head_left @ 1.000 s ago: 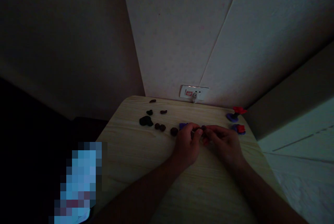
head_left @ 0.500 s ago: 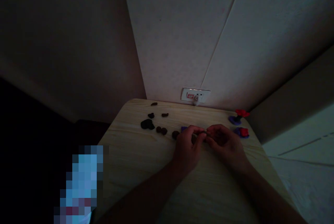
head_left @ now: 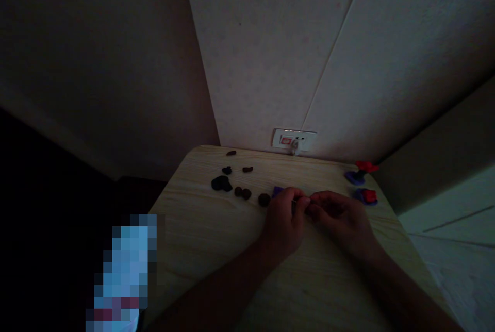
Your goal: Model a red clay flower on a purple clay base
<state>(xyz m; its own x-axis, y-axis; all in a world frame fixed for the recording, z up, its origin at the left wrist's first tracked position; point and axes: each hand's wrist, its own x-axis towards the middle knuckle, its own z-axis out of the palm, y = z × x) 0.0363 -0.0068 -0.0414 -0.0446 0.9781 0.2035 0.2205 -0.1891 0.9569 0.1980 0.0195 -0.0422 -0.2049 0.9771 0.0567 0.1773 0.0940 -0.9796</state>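
- The left hand and the right hand are held above the worktop, fingertips brought together as if in a pinch; whether anything is gripped cannot be told, since the fingers hide it.
- A small piece there, if held, could be crushed or dropped, likely through too firm a pinch or the dim light.
- The brown ball is seen on the worktop just beside the left hand, dark, rounded and dull; it might be nudged or dented by a leftward drift.
- The purple piece is partly covered by the left hand, so its full shape cannot be told.
- Beyond the right hand, the low red-and-purple model is placed; farther back, the taller model is topped with red and might be toppled if brushed.
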